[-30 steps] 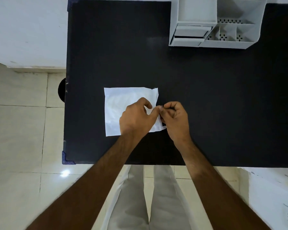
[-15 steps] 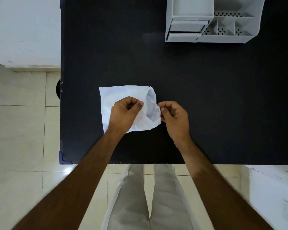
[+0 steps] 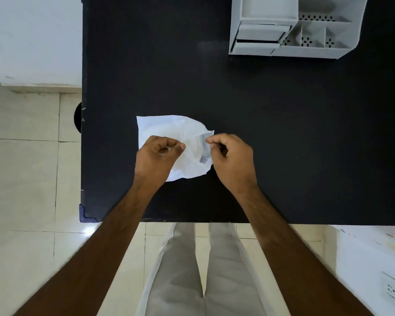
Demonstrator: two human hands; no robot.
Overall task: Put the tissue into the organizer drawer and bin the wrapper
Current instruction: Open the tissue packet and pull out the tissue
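Tissue packet [image 3: 176,142] lies on black table [image 3: 283,133] at about 7 o'clock from the white organizer [image 3: 292,30], left hand [image 3: 156,153] pinching its middle, right hand [image 3: 232,156] pinching the torn right edge. Risk: thin wrapper may rip unevenly or the tissue tear with it if pulled hard. Versus a second ago, hands have spread apart and the flat square now bulges open.

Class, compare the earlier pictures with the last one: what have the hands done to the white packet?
The hands, pinched together at the packet's right edge, have drawn apart, pulling it open and crumpling it. Both keep their grip. The organizer and table are unchanged.
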